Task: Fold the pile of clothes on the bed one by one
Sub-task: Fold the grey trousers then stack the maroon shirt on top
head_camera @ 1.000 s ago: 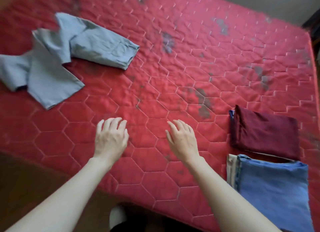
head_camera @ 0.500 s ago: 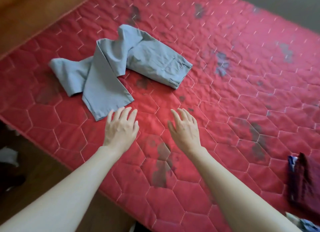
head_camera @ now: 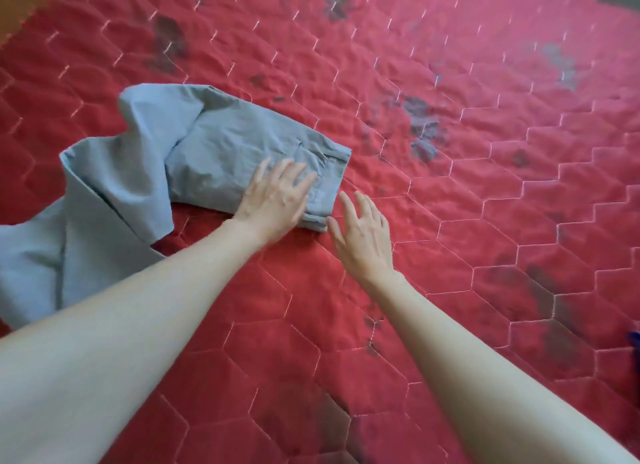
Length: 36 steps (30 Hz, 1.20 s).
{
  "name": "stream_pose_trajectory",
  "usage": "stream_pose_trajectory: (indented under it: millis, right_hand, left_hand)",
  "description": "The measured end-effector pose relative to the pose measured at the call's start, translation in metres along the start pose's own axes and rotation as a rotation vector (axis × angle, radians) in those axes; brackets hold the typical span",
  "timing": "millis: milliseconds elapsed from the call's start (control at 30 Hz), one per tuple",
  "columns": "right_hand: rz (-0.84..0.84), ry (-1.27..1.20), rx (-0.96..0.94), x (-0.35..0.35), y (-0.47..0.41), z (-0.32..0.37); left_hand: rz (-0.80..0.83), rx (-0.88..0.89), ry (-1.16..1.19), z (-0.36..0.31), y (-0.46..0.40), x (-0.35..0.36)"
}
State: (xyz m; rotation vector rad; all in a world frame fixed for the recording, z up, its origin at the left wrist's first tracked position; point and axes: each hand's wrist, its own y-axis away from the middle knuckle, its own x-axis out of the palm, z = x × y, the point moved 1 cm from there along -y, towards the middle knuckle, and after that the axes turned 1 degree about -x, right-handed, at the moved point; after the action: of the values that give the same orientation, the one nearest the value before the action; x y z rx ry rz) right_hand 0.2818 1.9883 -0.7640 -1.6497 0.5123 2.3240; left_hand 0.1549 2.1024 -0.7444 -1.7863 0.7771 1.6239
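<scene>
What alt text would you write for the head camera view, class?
A person's left hand lies flat on grey trousers crumpled on a red quilted bed, while the right hand hovers open just beside their end.

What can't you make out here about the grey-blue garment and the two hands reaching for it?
- Grey-blue garment, head view: its near-left end runs off the frame edge and under the left forearm, so its full shape is unclear.
- Left hand: the fingertips are motion-blurred; whether they press the cloth is unclear.
- Right hand: contact with the hem cannot be told.
- Blue sliver: cut off by the right edge.
</scene>
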Motion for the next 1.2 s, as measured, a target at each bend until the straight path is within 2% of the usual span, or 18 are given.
stream_pose_trajectory:
  millis: [100, 233, 400, 633, 733, 833, 1000, 1200]
  right_hand:
    - [-0.001, -0.089, 0.117, 0.010, -0.025, -0.008]
    - [-0.025, -0.203, 0.252, 0.032, -0.045, -0.011]
    - [-0.092, -0.309, 0.333, 0.061, -0.047, 0.008]
    - [-0.318, -0.565, 0.399, 0.074, -0.037, 0.044]
    - [-0.346, -0.656, 0.442, 0.072, -0.027, 0.052]
    - [-0.382, -0.676, 0.475, 0.057, -0.014, 0.050]
    - [-0.292, -0.648, 0.280, -0.005, 0.008, 0.069]
    - [-0.475, -0.477, -0.023, -0.109, 0.060, 0.119]
  left_hand:
    - [0.051, 0.107, -0.003, 0.015, -0.049, 0.023]
    - [0.203, 0.259, -0.093, 0.033, -0.105, 0.054]
    - [0.370, 0.303, -0.051, 0.047, -0.154, 0.079]
    - [0.202, 0.321, 0.176, 0.053, -0.176, 0.068]
    - [0.097, 0.391, 0.259, 0.061, -0.160, 0.054]
    - [0.004, 0.292, 0.422, 0.074, -0.134, 0.025]
    - [-0.105, 0.217, 0.579, 0.103, -0.081, -0.068]
    - [-0.230, 0.117, 0.697, 0.127, 0.012, -0.195]
